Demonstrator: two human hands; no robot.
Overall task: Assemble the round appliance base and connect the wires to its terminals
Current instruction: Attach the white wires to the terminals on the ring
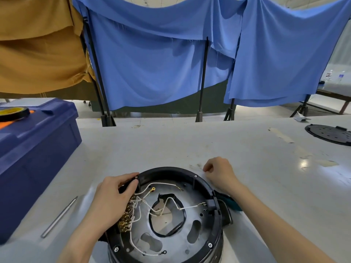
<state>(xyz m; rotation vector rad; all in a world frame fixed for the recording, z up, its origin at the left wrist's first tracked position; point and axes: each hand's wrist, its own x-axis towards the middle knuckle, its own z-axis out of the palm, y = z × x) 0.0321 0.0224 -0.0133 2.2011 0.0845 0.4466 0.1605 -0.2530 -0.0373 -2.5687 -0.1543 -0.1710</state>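
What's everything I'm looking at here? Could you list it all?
base: one, black rim, grey plate, table front
wires: several, white, inside base
terminals: a row, brass, base's left side
rod: one, metal, left of base
teal item: one, right of base
box: one, blue, table left
tape: one roll, black and yellow, on box
cover: one, black, table far right
cloths: several, blue and brown, hung behind
table: one, white
left hand: grips black part at base's rim
right hand: curled, beyond base

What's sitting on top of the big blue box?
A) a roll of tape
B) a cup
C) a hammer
A: a black roll of tape with a yellow middle lies flat on the lid of the blue box at the left of the table.
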